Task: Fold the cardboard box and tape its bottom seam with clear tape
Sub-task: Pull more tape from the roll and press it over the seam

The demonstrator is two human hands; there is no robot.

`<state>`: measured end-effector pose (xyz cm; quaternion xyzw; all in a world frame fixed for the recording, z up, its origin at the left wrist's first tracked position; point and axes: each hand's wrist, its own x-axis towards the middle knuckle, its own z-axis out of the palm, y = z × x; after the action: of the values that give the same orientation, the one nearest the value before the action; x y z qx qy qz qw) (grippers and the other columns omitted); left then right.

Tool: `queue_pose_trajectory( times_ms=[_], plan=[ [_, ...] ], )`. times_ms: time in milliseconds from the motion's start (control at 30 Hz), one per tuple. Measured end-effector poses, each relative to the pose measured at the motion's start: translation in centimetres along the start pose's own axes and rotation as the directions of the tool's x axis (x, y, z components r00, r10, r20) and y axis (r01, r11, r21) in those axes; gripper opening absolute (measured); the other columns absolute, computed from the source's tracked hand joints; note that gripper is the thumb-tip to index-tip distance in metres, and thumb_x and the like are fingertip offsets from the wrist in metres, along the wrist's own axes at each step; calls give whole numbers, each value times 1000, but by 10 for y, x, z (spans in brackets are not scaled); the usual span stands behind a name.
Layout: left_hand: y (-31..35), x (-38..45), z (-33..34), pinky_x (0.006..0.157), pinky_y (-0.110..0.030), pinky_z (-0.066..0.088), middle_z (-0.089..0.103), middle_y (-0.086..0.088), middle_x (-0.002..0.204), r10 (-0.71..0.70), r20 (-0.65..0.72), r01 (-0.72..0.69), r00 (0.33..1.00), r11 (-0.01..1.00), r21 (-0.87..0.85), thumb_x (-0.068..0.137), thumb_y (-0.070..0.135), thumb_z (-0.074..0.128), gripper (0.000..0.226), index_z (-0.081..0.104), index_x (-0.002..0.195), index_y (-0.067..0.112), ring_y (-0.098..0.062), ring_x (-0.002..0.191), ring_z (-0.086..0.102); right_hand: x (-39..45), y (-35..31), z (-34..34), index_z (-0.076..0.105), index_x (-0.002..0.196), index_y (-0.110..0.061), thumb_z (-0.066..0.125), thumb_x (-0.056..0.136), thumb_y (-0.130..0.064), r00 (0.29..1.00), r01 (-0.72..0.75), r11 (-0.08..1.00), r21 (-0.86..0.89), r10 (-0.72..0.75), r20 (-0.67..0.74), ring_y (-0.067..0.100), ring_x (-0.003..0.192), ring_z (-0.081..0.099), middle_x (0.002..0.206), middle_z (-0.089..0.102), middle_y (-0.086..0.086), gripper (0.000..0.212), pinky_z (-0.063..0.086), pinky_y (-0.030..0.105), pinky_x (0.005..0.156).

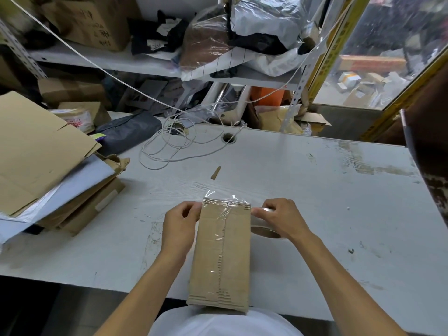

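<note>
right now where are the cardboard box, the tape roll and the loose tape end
cardboard box [223,258]: head view, middle of taped face
tape roll [265,232]: head view, lower rim
loose tape end [213,193]: head view, clear flap past box's far edge

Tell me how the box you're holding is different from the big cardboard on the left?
The box is folded up, narrow and shiny with clear tape; the big cardboard lies flat, wide and bare. The left hand grips the box; nothing holds the big cardboard, which rests on a pile. Both are brown cardboard.

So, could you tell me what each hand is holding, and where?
Left hand grips the box at its far left edge; right hand holds the tape roll by its rim.
</note>
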<state>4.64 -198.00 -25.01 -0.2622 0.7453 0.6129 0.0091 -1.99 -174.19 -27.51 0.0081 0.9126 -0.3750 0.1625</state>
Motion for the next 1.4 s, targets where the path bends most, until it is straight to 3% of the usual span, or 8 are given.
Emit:
queue_pose_trajectory(
  times_ms=[100,200,567,700,867,1000,1233,1400],
  plan=[
    [13,-19,5,69,-22,43,67,18,91,26,197,-64,980,980,186,90,51,61,22,61,101,32,-4,87,62,0,-3,4,58,57,-12,66,69,-68,1000,-10,1000,-5,10,8,13,54,44,51,48,-5,58,34,30,56],
    [16,-14,0,77,-31,56,72,13,99,-64,276,12,959,982,186,64,51,85,56,57,110,33,-6,88,70,1,-8,8,62,60,-12,61,63,-77,1000,-3,1000,7,3,-4,12,55,49,53,53,-5,65,37,31,57],
    [19,1,-16,71,-31,55,79,0,88,-114,340,74,933,989,130,74,22,85,27,73,98,16,-20,79,76,-5,6,-5,70,85,-17,63,89,-47,999,-54,962,267,51,20,13,78,62,85,70,1,31,46,30,73],
    [17,1,-15,71,-31,54,79,1,88,-103,330,71,938,992,108,74,21,84,27,73,98,16,-19,79,76,19,55,-18,68,107,-14,59,96,-27,966,-116,992,49,124,-226,17,91,63,107,69,5,20,46,27,78],
    [15,1,-13,71,-32,53,79,0,87,-89,348,61,933,994,93,66,27,88,36,74,97,16,-20,78,76,46,84,-7,60,129,-17,62,93,-32,984,-181,963,-201,177,-38,29,120,53,131,54,11,39,45,36,93],
    [14,1,-13,75,-35,54,79,-1,89,-92,354,66,931,994,83,57,38,84,47,74,97,17,-21,79,76,46,80,7,53,116,-11,61,93,-31,984,-172,941,-291,179,0,28,104,53,118,54,12,32,45,35,78],
    [15,-1,-14,73,-31,54,79,-2,91,-71,365,57,928,997,49,68,25,87,36,73,100,15,-22,82,76,-11,-16,-12,53,100,-18,63,93,-29,960,-4,904,428,122,-250,16,63,63,84,66,1,16,49,23,54],
    [12,1,-15,77,-37,57,79,-3,91,-74,371,60,926,997,49,61,35,84,44,73,99,15,-23,82,76,-45,-42,21,57,95,-12,65,91,-16,977,-98,712,696,202,-70,13,50,53,76,62,8,10,46,21,47]
  ],
)
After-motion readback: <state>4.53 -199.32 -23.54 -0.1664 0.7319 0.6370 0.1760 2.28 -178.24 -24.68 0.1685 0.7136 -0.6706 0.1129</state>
